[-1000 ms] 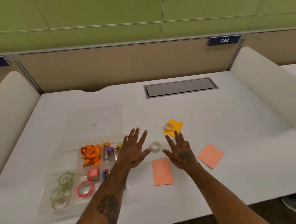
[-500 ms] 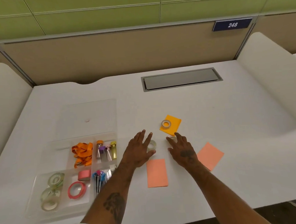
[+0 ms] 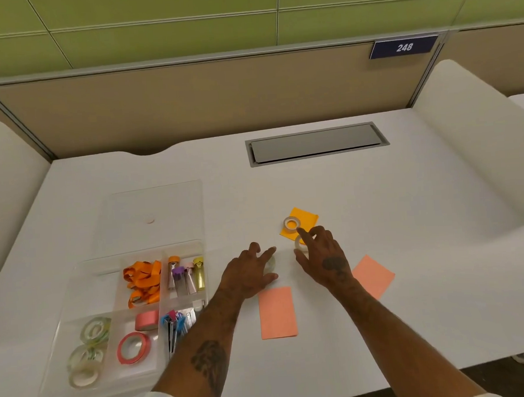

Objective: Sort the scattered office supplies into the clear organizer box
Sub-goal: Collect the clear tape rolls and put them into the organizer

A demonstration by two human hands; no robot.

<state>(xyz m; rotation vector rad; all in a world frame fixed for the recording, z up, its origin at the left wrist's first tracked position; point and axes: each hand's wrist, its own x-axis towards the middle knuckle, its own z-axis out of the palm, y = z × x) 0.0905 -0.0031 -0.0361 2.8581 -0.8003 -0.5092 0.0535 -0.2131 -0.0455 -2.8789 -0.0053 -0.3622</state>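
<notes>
left hand (image 3: 248, 276): fingers curled over clear tape roll (image 3: 271, 263), grip unclear
right hand (image 3: 326, 260): pinching another tape roll (image 3: 300, 245)
organizer box (image 3: 65, 360): left, well apart

White desk (image 3: 411, 250) with grey cable hatch (image 3: 317, 144) near its back edge. Tan partition (image 3: 187, 101) behind, blue plate "248" (image 3: 404, 47). Green panelled wall (image 3: 213, 17) above. White side dividers (image 3: 478, 142) flank desk.
</notes>
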